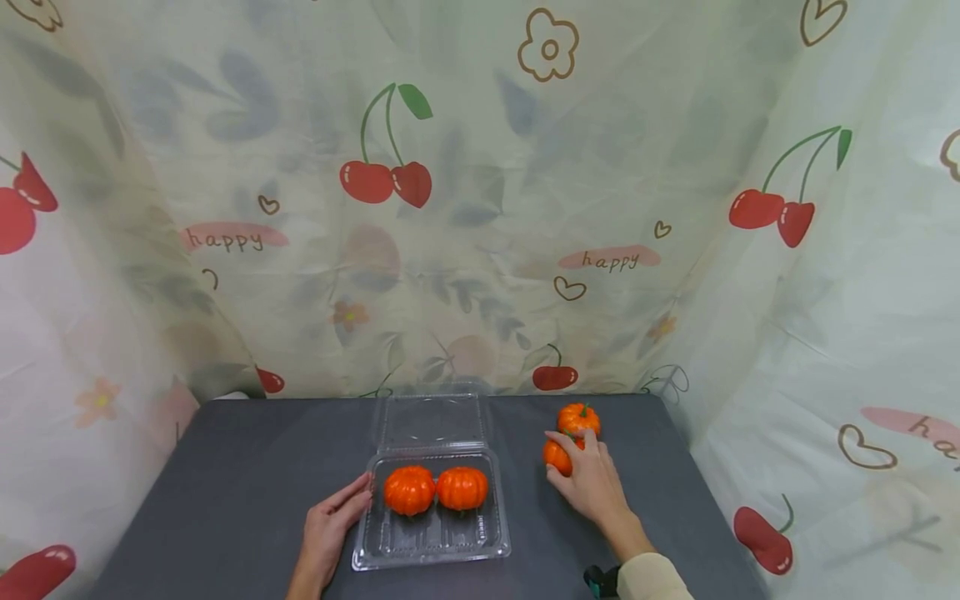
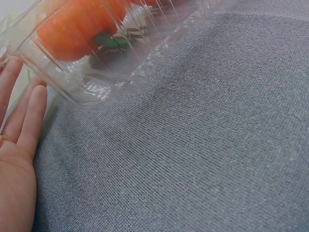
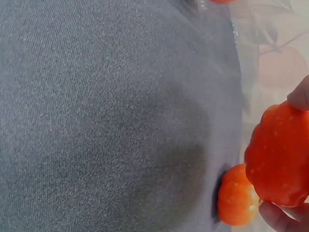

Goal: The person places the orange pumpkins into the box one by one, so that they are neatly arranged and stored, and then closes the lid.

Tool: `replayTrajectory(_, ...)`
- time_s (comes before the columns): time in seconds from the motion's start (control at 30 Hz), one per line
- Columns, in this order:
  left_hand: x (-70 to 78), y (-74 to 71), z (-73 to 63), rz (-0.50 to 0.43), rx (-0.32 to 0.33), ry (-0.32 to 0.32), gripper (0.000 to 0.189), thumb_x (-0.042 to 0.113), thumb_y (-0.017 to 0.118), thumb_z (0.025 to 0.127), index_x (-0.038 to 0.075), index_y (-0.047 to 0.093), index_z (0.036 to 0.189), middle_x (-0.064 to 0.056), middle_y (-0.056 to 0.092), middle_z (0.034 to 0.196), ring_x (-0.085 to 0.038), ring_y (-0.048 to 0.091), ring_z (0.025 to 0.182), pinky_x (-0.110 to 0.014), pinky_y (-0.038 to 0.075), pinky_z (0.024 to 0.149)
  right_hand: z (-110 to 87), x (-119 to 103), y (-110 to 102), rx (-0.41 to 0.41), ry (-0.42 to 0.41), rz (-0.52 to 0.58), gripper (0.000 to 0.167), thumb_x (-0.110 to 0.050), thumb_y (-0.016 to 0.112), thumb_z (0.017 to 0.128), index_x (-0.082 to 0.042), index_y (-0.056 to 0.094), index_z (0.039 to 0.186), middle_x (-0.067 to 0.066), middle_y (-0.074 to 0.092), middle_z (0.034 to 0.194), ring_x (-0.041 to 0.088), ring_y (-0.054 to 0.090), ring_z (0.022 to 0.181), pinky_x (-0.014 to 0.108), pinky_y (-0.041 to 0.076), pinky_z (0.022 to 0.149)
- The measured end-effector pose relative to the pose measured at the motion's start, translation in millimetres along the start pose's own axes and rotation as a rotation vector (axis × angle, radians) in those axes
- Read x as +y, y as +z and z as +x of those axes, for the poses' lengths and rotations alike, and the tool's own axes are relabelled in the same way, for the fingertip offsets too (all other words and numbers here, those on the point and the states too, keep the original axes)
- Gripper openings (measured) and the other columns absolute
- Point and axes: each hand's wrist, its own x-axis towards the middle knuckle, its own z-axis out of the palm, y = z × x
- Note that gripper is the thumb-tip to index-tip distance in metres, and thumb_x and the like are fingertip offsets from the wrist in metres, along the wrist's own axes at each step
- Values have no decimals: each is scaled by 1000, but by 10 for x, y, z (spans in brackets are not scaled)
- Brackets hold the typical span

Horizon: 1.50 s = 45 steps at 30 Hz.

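A clear plastic clamshell box (image 1: 431, 546) lies with its lid folded back on the dark grey table. Two small orange pumpkins, a left one (image 1: 409, 490) and a right one (image 1: 462, 488), sit side by side in its back half. My left hand (image 1: 330, 529) touches the box's left side with straight fingers. Off to the right, my right hand (image 1: 592, 483) grips another orange pumpkin (image 3: 277, 154) between thumb and fingers. Just behind it rests one more pumpkin (image 1: 578, 418) with a green stem, on the table near the back edge.
The box's transparent lid (image 1: 431, 421) reaches toward the table's back edge. A curtain (image 1: 465, 250) printed with cherries and hearts hangs behind and at both sides of the grey table (image 1: 247, 492).
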Motion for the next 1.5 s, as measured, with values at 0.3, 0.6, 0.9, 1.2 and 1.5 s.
replayTrajectory(0.3,7,-4,2,5,0,-1,61,24,83,85,4,62,138,27,74,105,3,72,100,-18,60,86,5,-103,-45,-63,11,44,46,-44,74,90,-35,64,135,7,63,128,32,62,100,49,59,81)
replayTrajectory(0.6,-38,-4,-1,-8,3,6,59,21,82,86,2,62,138,26,75,105,2,72,100,-19,61,86,-17,-260,-130,-74,19,107,52,-52,70,93,-38,59,142,7,54,125,22,64,80,43,59,74)
replayTrajectory(0.9,-24,7,-5,-8,0,11,60,22,83,85,2,62,138,22,75,108,1,73,100,-19,61,86,-30,-403,-178,-66,12,221,55,-58,66,93,-38,57,143,3,53,115,18,59,77,33,51,70)
replayTrajectory(1.2,7,4,-2,-18,-6,17,58,17,81,87,0,61,138,22,75,108,2,73,99,-20,61,85,-44,-510,-211,-23,-37,321,47,-54,72,89,-27,67,127,-6,63,112,13,58,93,34,54,80)
replayTrajectory(1.5,-5,3,8,-32,-13,8,60,17,82,86,0,60,139,24,75,105,0,73,101,-21,61,87,-86,-584,-192,-15,-150,373,42,-44,80,86,-24,68,121,-8,65,110,8,59,95,28,56,82)
